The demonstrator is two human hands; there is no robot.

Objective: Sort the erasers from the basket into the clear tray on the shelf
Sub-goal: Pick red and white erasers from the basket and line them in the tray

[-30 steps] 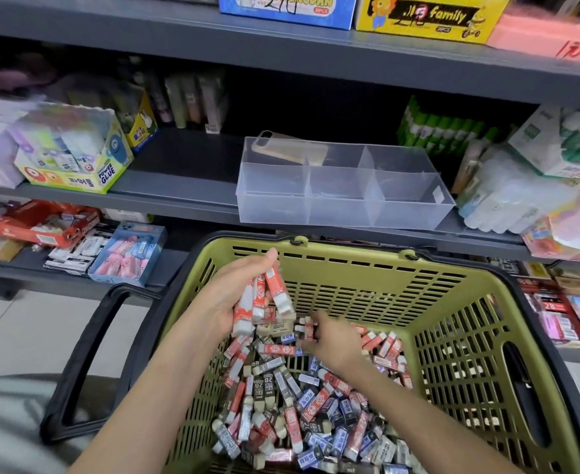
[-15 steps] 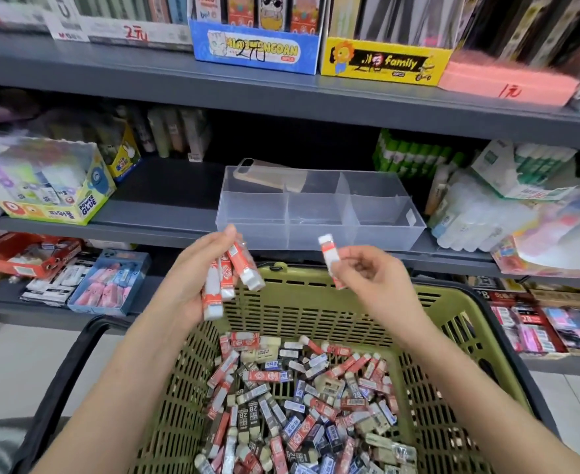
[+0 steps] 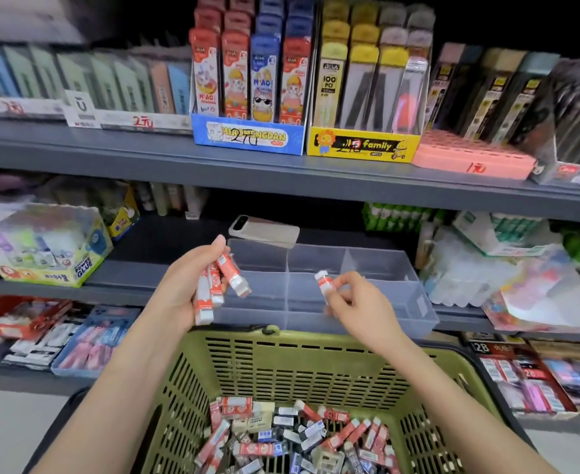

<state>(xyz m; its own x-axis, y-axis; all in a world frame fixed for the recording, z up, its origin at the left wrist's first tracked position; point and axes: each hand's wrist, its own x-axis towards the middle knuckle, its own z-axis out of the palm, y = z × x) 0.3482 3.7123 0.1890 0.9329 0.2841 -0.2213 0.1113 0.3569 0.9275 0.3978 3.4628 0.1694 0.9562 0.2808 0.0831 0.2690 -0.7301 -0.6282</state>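
While L hand (image 3: 179, 294) grips 3 erasers (image 3: 216, 285), R hand (image 3: 360, 304) pinches 1 eraser (image 3: 324, 283)

The basket (image 3: 281, 364) is nearest, with loose erasers (image 3: 298, 436) heaped in its bottom. Behind and above it the tray (image 3: 384, 268) stands on the shelf (image 3: 144, 271), a phone (image 3: 264, 230) lying across its back rim (a glue box (image 3: 52, 248) stands well left). Before the tray, the left hand (image 3: 185, 292) holds an eraser bundle (image 3: 220, 282). To its right, the right hand (image 3: 360, 302) pinches a single eraser (image 3: 324, 282).
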